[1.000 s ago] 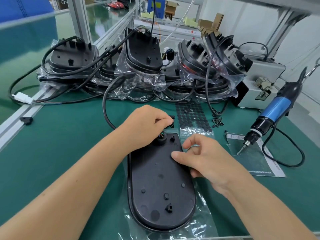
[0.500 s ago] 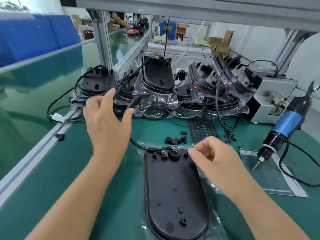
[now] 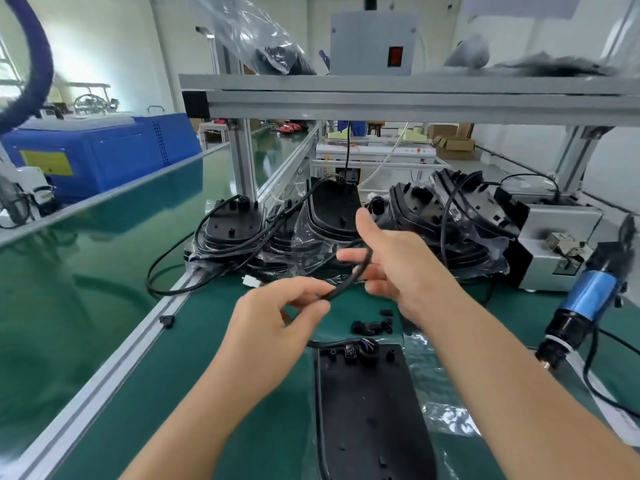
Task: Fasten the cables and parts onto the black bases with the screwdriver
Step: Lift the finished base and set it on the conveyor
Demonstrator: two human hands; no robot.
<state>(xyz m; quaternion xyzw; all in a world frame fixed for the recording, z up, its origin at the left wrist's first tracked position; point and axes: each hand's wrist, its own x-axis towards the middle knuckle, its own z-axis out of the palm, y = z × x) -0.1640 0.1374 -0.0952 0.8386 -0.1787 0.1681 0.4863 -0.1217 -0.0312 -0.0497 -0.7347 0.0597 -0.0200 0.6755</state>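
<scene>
Nearest to me, below both my forearms, a black base (image 3: 370, 410) lies flat on the green mat (image 3: 138, 393), sitting on a sheet of clear plastic (image 3: 446, 414). At its far end, under my wrists, a small round fitting with coloured wires (image 3: 367, 347) pokes up.

Just above that, my left hand (image 3: 273, 327) is raised off the mat, thumb and forefinger pinching a black cable (image 3: 349, 275). The cable rises to the right into my right hand (image 3: 398, 268), which holds it higher up, the fingers curled loosely round it and the thumb pointing up. Both hands are close together, joined only by the cable.

Between my hands and the base, a few small black clips (image 3: 370, 327) lie loose on the mat.

Right of my right arm, the screwdriver (image 3: 581, 306) with a blue body hangs tip down, untouched, its cord (image 3: 595, 382) looping on the mat. Beyond it stands a grey box machine (image 3: 550, 244).

Left of my left hand, an aluminium rail (image 3: 114, 368) runs along the mat's edge, with a shiny green surface (image 3: 69, 271) beyond it.

Behind my hands, a pile of black bases (image 3: 332, 209) in plastic bags leans together, their cables tangled across them. A white plug (image 3: 248, 281) lies at the foot of the pile, just beyond my left hand.

Farther up, a grey shelf beam (image 3: 381, 98) crosses overhead, with a grey box bearing a red switch (image 3: 394, 56) on it. Far left sits a blue machine (image 3: 104, 150).
</scene>
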